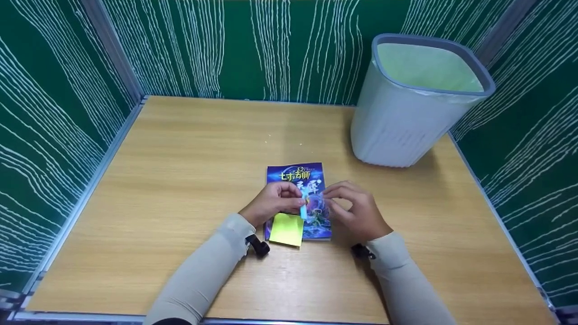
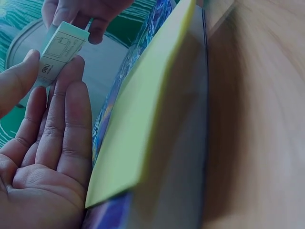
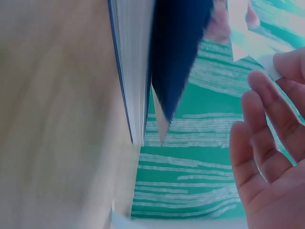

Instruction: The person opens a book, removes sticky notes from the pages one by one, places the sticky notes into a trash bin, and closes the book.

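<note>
Over the book [image 1: 318, 228], my left hand [image 1: 275, 201] pinches a small, flat light-blue pack [image 1: 303, 211] between thumb and fingers. Its pale face, with printed lettering and a line drawing, shows in the left wrist view. My right hand [image 1: 356, 210] is just right of the pack, and its thumb and forefinger pinch a pale translucent strip [image 3: 268, 66] that stretches toward the left hand. The book lies on the table with its blue and purple illustrated cover up. A yellow sticky note [image 1: 286, 231] lies on the cover's lower left, overhanging the bottom edge.
A tall white waste bin [image 1: 397, 122] with a grey rim and a pale green liner stands at the back right of the wooden table [image 1: 194, 149]. Small pale crumbs lie behind the book. Green panels with white wavy lines enclose the sides and back.
</note>
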`<state>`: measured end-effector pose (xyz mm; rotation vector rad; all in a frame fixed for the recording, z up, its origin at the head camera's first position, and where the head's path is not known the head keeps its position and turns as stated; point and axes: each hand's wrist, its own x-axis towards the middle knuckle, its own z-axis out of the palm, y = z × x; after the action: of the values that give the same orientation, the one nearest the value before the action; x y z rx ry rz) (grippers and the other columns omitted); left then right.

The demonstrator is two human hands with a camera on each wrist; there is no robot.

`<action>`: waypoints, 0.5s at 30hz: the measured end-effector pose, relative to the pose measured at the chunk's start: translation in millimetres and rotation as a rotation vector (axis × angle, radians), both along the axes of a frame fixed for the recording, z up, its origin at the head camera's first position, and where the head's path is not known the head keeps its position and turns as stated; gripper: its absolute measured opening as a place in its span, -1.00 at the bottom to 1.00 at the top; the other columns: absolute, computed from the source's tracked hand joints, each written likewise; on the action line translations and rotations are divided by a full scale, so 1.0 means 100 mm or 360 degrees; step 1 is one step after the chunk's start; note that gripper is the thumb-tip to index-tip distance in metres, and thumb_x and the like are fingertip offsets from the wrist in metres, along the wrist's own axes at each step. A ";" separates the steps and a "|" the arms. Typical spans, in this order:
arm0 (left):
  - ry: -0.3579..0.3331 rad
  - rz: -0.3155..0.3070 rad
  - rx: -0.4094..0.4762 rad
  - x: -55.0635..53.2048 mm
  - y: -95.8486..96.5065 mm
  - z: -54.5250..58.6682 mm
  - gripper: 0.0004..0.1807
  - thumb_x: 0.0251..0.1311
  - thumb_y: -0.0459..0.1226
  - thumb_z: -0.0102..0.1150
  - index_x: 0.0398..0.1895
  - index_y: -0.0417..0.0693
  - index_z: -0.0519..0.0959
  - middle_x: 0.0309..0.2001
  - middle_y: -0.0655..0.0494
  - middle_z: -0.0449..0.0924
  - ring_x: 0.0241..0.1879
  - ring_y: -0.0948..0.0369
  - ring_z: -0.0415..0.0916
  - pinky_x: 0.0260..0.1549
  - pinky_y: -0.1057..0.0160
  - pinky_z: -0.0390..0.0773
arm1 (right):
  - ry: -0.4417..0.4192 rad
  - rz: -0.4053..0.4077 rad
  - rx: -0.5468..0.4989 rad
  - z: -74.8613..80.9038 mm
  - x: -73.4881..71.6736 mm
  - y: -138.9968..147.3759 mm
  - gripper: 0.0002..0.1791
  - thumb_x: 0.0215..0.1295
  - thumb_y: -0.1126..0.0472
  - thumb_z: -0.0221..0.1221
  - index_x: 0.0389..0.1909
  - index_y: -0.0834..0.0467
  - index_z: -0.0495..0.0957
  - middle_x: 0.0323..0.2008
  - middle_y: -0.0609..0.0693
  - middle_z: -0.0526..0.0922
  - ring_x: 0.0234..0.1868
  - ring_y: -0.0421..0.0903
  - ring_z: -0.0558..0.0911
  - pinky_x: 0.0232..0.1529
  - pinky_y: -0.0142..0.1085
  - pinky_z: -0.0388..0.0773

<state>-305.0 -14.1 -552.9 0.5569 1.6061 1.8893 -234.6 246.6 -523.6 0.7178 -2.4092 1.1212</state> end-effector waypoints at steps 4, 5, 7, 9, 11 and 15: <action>0.0015 -0.0025 0.0010 0.01 0.00 0.01 -0.75 0.23 -0.22 0.47 -0.15 -0.16 0.65 -0.16 -0.13 0.77 -0.21 0.10 0.77 -0.02 -0.02 0.76 | 0.0037 -0.0066 -0.0075 0.02 -0.03 0.13 -0.94 0.37 0.20 0.36 -0.21 0.05 0.79 -0.10 -0.24 0.76 -0.01 -0.21 0.70 0.17 -0.44 0.60; 0.0018 -0.0029 0.0012 0.01 0.00 0.01 -0.75 0.23 -0.22 0.47 -0.16 -0.17 0.65 -0.15 -0.15 0.77 -0.20 0.10 0.77 -0.02 -0.02 0.76 | 0.0054 -0.0071 -0.0092 0.03 -0.03 0.16 -0.94 0.36 0.21 0.36 -0.21 0.04 0.79 -0.10 -0.23 0.76 -0.02 -0.19 0.71 0.16 -0.44 0.60; 0.0019 -0.0031 0.0015 0.01 0.01 0.01 -0.76 0.23 -0.23 0.47 -0.18 -0.17 0.64 -0.15 -0.17 0.77 -0.21 0.09 0.77 -0.02 -0.03 0.76 | 0.0099 -0.0088 -0.0123 0.04 -0.05 0.22 -0.93 0.35 0.23 0.36 -0.21 0.03 0.79 -0.12 -0.22 0.77 -0.04 -0.17 0.71 0.14 -0.46 0.59; 0.0017 -0.0016 0.0008 0.00 0.01 0.00 -0.76 0.22 -0.23 0.48 -0.18 -0.16 0.64 -0.17 -0.13 0.76 -0.22 0.10 0.77 -0.02 -0.02 0.76 | 0.0160 -0.0127 -0.0124 0.05 -0.06 0.29 -0.90 0.33 0.27 0.36 -0.22 0.01 0.79 -0.12 -0.21 0.77 -0.05 -0.16 0.72 0.12 -0.48 0.59; 0.0010 0.0000 -0.0002 0.00 0.01 0.00 -0.76 0.22 -0.23 0.48 -0.19 -0.15 0.63 -0.20 -0.07 0.75 -0.23 0.11 0.76 -0.02 0.00 0.76 | 0.0226 -0.0202 -0.0048 0.07 -0.06 0.35 -0.89 0.30 0.29 0.37 -0.23 0.01 0.78 -0.13 -0.21 0.77 -0.06 -0.17 0.71 0.09 -0.47 0.58; 0.0013 0.0019 -0.0012 -0.01 0.01 0.01 -0.74 0.22 -0.22 0.48 -0.18 -0.15 0.62 -0.22 -0.02 0.74 -0.24 0.12 0.75 -0.02 0.01 0.76 | 0.0256 -0.0373 0.0383 0.07 -0.07 0.47 -0.92 0.23 0.29 0.39 -0.30 0.04 0.76 -0.13 -0.13 0.76 -0.07 -0.10 0.68 0.03 -0.25 0.64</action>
<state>-306.2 -12.9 -552.3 0.5538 1.6244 1.8911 -241.2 293.5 -516.2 0.5548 -2.4360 0.6641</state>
